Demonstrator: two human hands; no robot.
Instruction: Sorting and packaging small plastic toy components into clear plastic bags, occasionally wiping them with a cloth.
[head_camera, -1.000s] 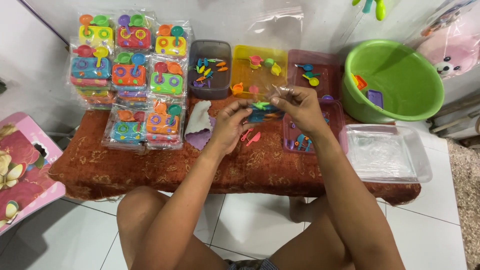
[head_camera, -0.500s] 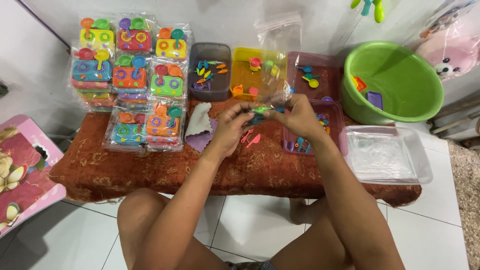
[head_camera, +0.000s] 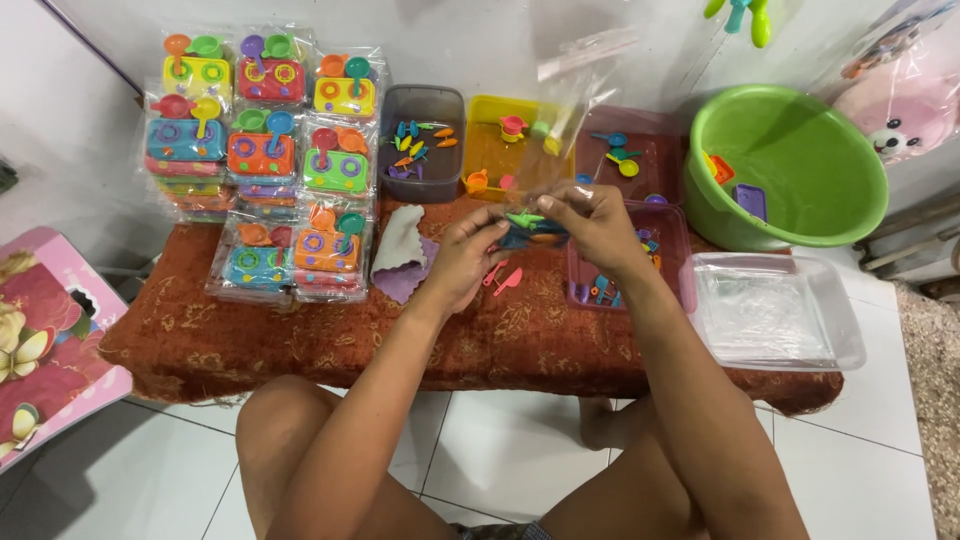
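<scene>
Both my hands meet over the middle of the red-brown cloth-covered bench. My right hand pinches the lower part of a clear plastic bag that stands up in front of the tubs. My left hand holds small toy pieces, a green one and darker ones, at the bag's bottom between the two hands. Two pink toy utensils lie on the cloth just below my hands.
Packed toy stove sets are stacked at the left. Behind my hands stand a grey tub, a yellow tub and two pink tubs of small toy parts. A green basin and a clear bin of bags sit at the right.
The clear bag has been lifted upright in my right hand. My hands have come closer together around the small toy pieces.
</scene>
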